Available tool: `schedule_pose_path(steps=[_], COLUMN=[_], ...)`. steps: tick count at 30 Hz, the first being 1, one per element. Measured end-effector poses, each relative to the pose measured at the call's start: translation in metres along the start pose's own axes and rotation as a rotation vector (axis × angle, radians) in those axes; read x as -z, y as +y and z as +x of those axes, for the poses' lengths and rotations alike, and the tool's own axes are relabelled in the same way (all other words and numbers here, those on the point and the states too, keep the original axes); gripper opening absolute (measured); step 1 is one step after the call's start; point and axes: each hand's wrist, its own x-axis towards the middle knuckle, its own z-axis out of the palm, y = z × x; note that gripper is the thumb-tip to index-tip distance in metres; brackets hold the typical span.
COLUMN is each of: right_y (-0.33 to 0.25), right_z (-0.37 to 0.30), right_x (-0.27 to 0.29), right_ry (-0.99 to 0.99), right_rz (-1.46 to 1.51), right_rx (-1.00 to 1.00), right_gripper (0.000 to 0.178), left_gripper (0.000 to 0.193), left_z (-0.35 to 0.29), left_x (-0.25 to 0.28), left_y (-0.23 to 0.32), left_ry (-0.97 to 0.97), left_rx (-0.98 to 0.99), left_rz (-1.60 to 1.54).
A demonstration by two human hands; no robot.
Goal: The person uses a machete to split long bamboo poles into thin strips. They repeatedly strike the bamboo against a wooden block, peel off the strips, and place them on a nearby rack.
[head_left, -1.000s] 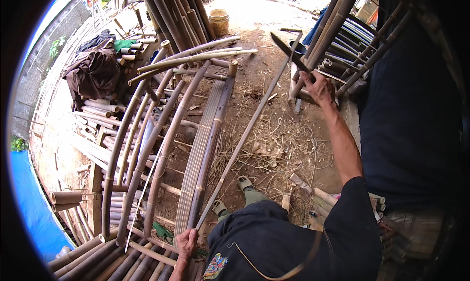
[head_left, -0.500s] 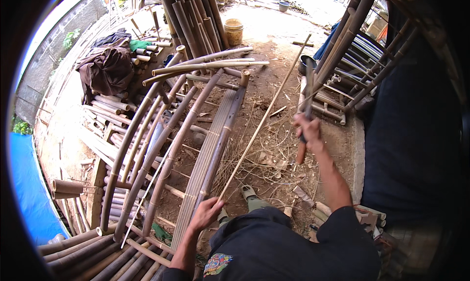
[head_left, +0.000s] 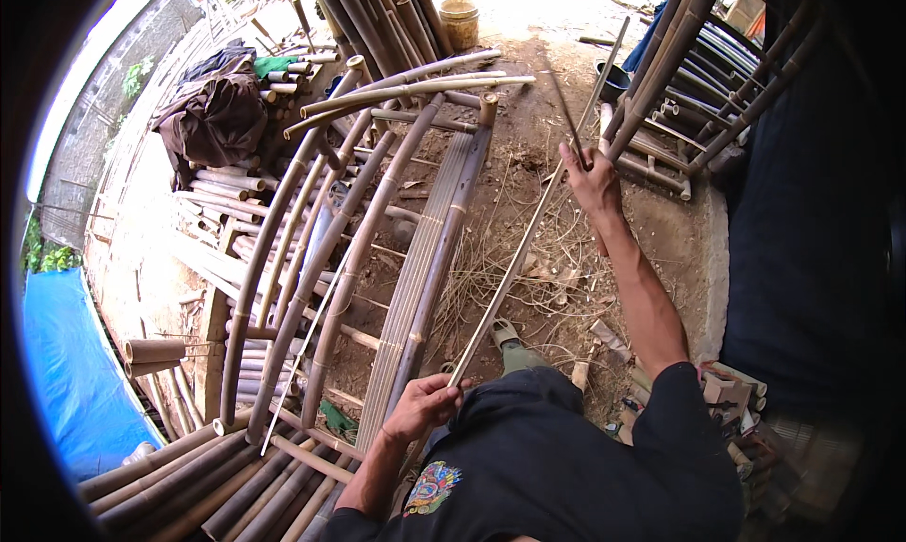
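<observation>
My left hand is closed on the near end of a long, thin bamboo strip, which slants up and away to the right. My right hand grips a long-bladed knife. Its dark blade points away and slightly left, crossing the strip in view; whether the two touch I cannot tell. Most of the knife's handle is hidden by my fingers and wrist. Left of the strip stands a bamboo frame of round poles, with a row of flat slats along its right side.
Bamboo shavings litter the dirt floor ahead of my foot. Pole stacks lie at left, near a blue tarp. Upright poles and a yellowish bucket stand at the back. Another bamboo frame stands at right.
My right hand has moved farther away with the knife, whose blade has swung from pointing straight ahead to leaning left. The strip has turned, its far end shifting right and away.
</observation>
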Motion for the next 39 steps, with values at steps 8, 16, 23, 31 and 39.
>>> schedule_pose_path(steps=[8, 16, 23, 31, 39], right_y=[-0.031, 0.033, 0.056, -0.011, -0.035], right_z=[-0.154, -0.063, -0.014, -0.099, -0.145], right_x=[-0.039, -0.031, 0.012, -0.003, -0.032], right_ry=[-0.285, -0.169, -0.117, -0.258, -0.108], right_rz=[-0.182, -0.304, -0.269, -0.168, -0.136], right_rx=[0.641, 0.342, 0.066, 0.403, 0.575], right_gripper=[0.065, 0.065, 0.071, 0.067, 0.069], left_gripper=[0.027, 0.046, 0.032, 0.035, 0.038], left_z=[0.057, 0.019, -0.048, -0.008, 0.023], left_x=[-0.029, -0.046, -0.02, -0.033, -0.048], left_y=[0.05, 0.016, -0.015, 0.019, 0.04], left_ry=[0.305, 0.405, 0.47, 0.429, 0.37], left_rx=[-0.347, -0.41, -0.233, -0.312, -0.437], left_rz=[0.227, 0.42, 0.57, 0.353, 0.322])
